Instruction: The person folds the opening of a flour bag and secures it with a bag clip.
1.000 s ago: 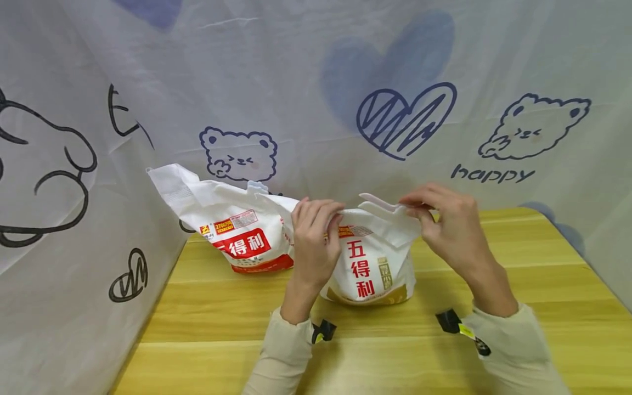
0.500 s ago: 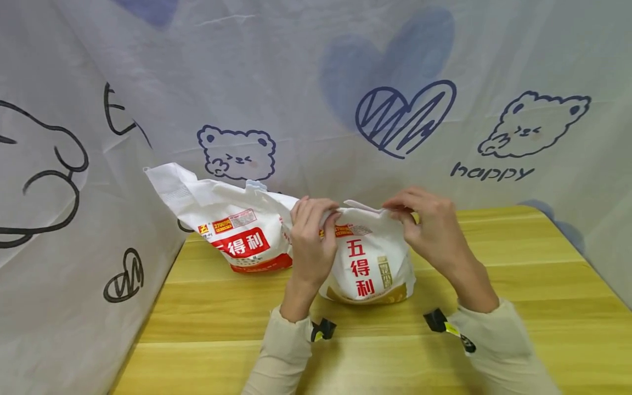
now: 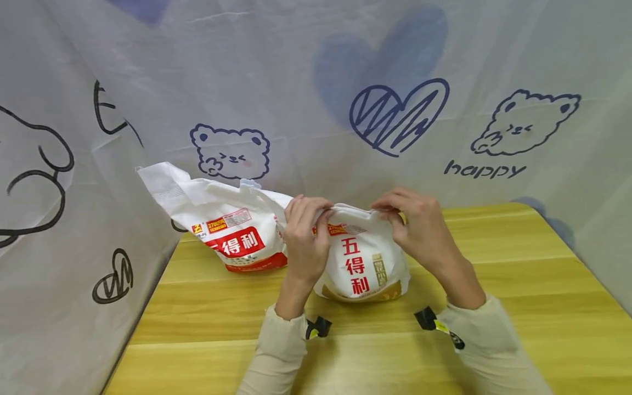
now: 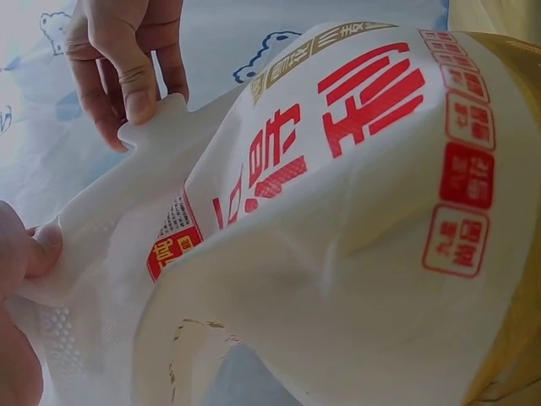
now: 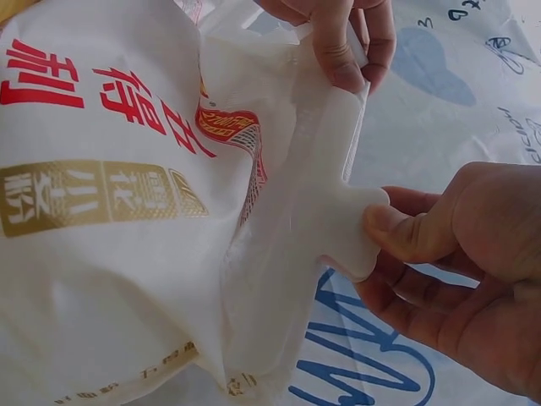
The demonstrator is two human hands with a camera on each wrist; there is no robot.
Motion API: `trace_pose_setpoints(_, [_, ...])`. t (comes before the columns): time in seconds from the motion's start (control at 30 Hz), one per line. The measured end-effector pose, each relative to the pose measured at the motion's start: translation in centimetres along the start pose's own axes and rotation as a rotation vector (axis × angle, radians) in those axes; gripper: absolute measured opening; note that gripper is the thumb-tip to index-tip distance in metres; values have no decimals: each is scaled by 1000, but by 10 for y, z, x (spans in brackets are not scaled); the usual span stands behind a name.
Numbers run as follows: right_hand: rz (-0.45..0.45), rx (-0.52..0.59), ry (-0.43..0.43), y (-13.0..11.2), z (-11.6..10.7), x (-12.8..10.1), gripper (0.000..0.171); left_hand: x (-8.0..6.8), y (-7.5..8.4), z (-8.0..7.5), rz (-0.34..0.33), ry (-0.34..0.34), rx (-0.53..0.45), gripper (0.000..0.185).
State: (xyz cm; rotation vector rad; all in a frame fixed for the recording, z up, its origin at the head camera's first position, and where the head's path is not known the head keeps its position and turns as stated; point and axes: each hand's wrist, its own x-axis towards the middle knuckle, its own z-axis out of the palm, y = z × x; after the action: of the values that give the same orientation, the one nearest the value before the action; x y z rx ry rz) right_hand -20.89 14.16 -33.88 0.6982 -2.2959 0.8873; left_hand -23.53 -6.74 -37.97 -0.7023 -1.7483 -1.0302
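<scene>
A white flour bag [image 3: 360, 258] with red and gold print stands upright on the table. Along its flattened top lies a white plastic bag clip [image 5: 296, 254], its two long halves now lying together. My right hand [image 3: 419, 225] pinches the clip's rounded tab between thumb and fingers, clearest in the right wrist view. At the left end of the bag top, my left hand [image 3: 308, 236] grips the clip and the bag's edge, its thumb on the near side. The left fingers behind the bag are hidden. Both hands also appear in the left wrist view.
A second flour bag [image 3: 242, 230] with a red label leans behind and left, touching or nearly touching the first. A pale clip [image 3: 250, 184] shows at its top. The wooden table [image 3: 197, 329] meets a printed cloth [image 3: 296, 109] at the back and left.
My right hand has moved left and slightly down, and the clip's two halves, spread apart earlier, have come together over the bag top. My left hand has kept its grip.
</scene>
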Motion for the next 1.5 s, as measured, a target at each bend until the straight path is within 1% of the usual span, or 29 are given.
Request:
trace_pose_setpoints(0.2, [29,26,-38,-1,2,-3,26,-1,-1,1,-1,19,5,4])
trace_pose_setpoints(0.3, [33,35,-51,-1,1,-4,27,-2,-1,1,-3,20,3,5])
trace_pose_setpoints(0.57, [38,45,-66,2,3,-6,29,-1,-2,1,-8,-1,-8,9])
trace_pose_setpoints(0.73, [37,73,-25,5,8,-10,29,0,-3,-1,-16,-18,-6,6])
trace_pose_setpoints(0.97, [7,108,97,8,19,-19,29,1,0,-3,-21,-37,2,6])
trace_pose_setpoints(1.1, [4,111,143,9,21,-25,31,1,2,-4,-18,-47,7,6])
trace_pose_setpoints(1.27, [16,105,162,8,20,-28,32,0,3,-5,-11,-59,16,8])
trace_pose_setpoints(1.5, [27,97,153,8,15,-30,33,2,5,-10,-3,-75,35,11])
